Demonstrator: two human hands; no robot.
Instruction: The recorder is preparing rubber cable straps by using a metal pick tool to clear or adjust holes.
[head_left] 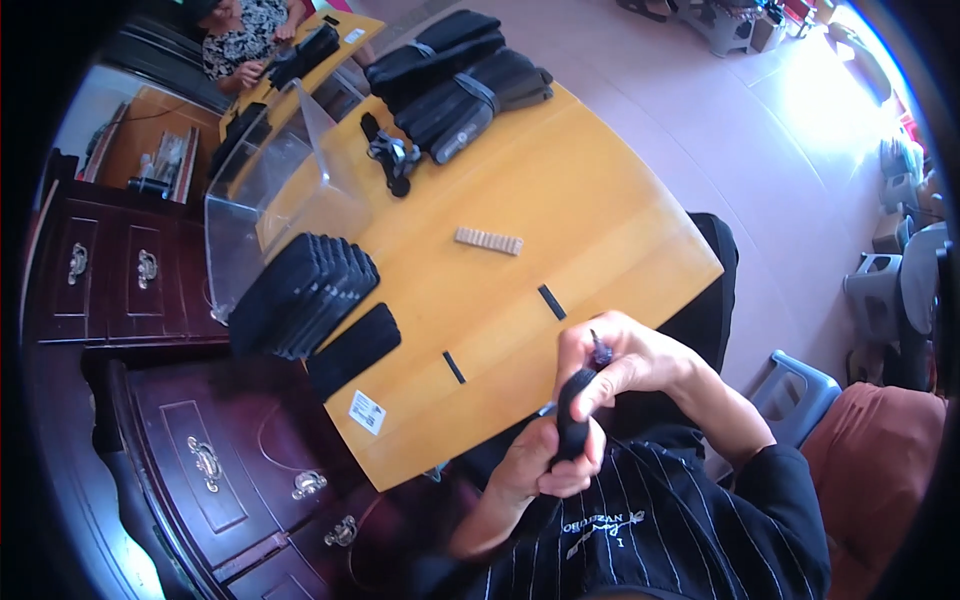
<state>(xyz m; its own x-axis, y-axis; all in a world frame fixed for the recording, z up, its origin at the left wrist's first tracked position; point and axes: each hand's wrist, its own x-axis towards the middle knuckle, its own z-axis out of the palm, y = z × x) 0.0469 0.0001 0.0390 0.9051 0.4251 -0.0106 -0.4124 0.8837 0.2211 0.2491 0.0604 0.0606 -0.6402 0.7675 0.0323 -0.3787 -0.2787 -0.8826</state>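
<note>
My left hand [530,466] is closed round the lower end of a curved black fabric piece [574,415], held just off the near edge of the table. The upper part of that piece is pinched by my right hand [630,358]. A small dark pointed tool [601,350] also sits in the right hand's fingers, its tip upward; its exact kind is unclear. On the yellow table [560,200] in front of my hands lie two short black strips [551,301]. A row of small tan blocks [488,241] rests farther back.
A stack of black pieces [305,295] and a flat black piece [355,350] lie left, near a white label [367,411]. Tied black bundles [475,100], a strapped device [393,155] and a clear plastic box [290,170] stand farther back. A person [250,45] works beyond.
</note>
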